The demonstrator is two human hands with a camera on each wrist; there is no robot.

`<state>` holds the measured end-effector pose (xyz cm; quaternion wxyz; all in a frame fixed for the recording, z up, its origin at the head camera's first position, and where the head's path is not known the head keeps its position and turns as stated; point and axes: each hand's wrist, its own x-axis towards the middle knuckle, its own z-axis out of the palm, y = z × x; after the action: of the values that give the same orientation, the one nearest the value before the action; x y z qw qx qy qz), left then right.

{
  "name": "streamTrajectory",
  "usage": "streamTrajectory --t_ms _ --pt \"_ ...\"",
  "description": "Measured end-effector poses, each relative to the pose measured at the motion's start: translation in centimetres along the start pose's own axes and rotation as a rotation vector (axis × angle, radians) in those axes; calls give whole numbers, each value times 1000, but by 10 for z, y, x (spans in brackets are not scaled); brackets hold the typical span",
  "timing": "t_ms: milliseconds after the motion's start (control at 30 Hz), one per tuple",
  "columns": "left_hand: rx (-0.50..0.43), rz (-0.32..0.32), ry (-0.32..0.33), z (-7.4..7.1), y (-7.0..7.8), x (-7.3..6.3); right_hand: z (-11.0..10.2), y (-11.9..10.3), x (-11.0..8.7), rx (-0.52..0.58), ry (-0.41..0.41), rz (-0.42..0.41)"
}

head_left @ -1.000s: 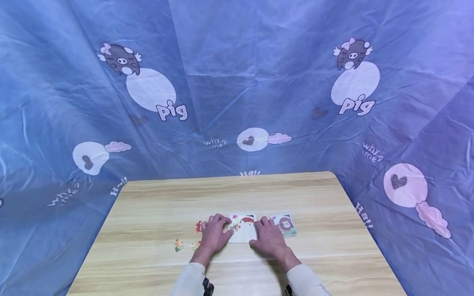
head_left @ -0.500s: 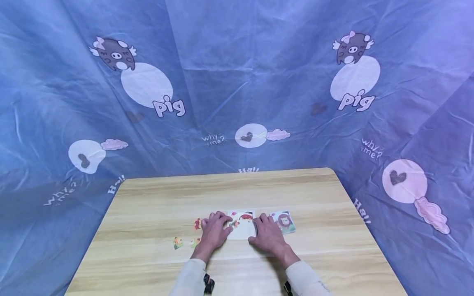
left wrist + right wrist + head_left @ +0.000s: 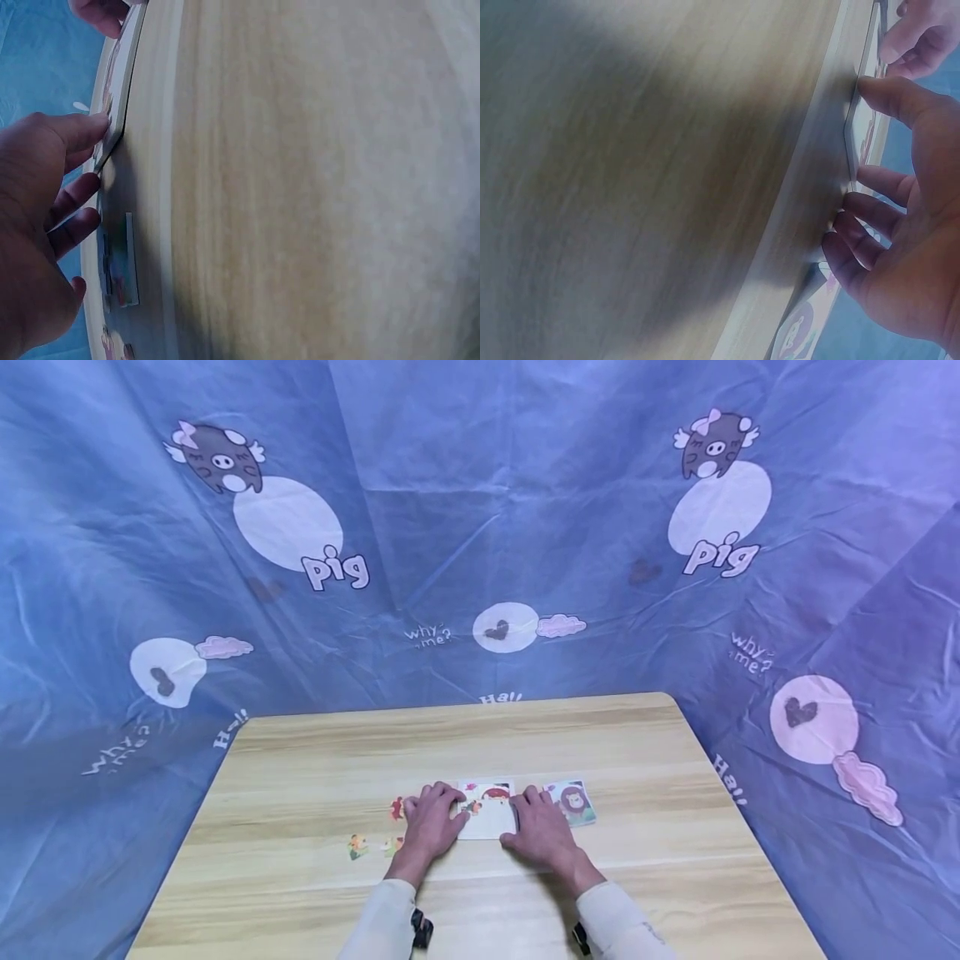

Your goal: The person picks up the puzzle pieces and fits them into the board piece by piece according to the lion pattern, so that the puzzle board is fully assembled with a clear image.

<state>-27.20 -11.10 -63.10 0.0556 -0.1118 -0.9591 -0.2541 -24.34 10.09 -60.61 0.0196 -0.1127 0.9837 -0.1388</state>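
Note:
A small jigsaw board (image 3: 486, 828) lies on the table between both hands, its lower part plain white and its upper part covered by pieces with a red-topped picture (image 3: 496, 794). At its left side, the thumb and index finger of my left hand (image 3: 431, 821) pinch a small colourful puzzle piece (image 3: 474, 807) over the board. In the left wrist view that thumb (image 3: 91, 129) reaches over the board's edge. My right hand (image 3: 542, 831) grips the board's right side, thumb (image 3: 877, 88) at the near corner and fingers along the edge.
Loose puzzle pieces lie left of the left hand: a red one (image 3: 396, 808), an orange one (image 3: 357, 846) and a pale green one (image 3: 392, 845). A lion picture puzzle (image 3: 574, 802) lies beyond the right hand. A blue printed cloth (image 3: 420, 527) surrounds the wooden table (image 3: 300, 760).
The head view has tilted slightly, so the table and hands appear a little higher. Both hands keep their places at the board.

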Motion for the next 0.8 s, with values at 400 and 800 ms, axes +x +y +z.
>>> streamTrajectory --t_ms 400,800 --pt "13 22 -34 0 -4 3 0 0 1 7 -21 19" --pt "-9 -21 -22 -1 1 3 -2 0 2 -12 -20 15"
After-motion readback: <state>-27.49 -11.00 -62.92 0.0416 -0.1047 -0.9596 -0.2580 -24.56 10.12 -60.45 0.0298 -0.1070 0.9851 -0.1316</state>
